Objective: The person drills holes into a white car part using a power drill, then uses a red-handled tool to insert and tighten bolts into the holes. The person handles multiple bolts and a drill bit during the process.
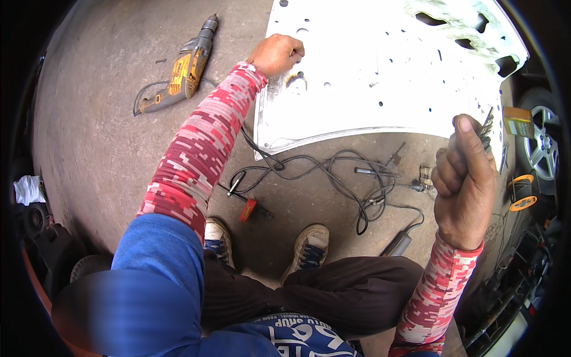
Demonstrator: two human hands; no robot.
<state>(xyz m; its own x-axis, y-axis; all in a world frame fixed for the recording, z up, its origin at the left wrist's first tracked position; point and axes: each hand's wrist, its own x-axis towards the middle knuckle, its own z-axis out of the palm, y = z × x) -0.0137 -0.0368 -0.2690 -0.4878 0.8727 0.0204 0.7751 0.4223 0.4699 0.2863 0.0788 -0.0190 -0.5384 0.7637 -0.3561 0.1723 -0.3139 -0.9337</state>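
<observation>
My left hand (276,55) is at the left part of a white sheet-metal car panel (357,89) lying on the floor. Its fingers are curled closed, and whatever they may hold is hidden. A small brownish scorched patch (295,83) marks the panel just below that hand. On the right, my right hand (467,178) is raised near the panel's right corner, fingers wrapped round several drill bits (488,126) whose twisted ends stick up beside the thumb. To the left of my left hand lies a yellow and grey power drill (185,71), its chuck pointing away from me.
Tangled black cable (297,159) runs between my shoes (309,247) and the panel. Among it lie a red-tagged tool (248,210) and a dark handheld tool (397,244). A wire spool (523,193), a small box (518,122) and a car wheel (542,134) stand at right.
</observation>
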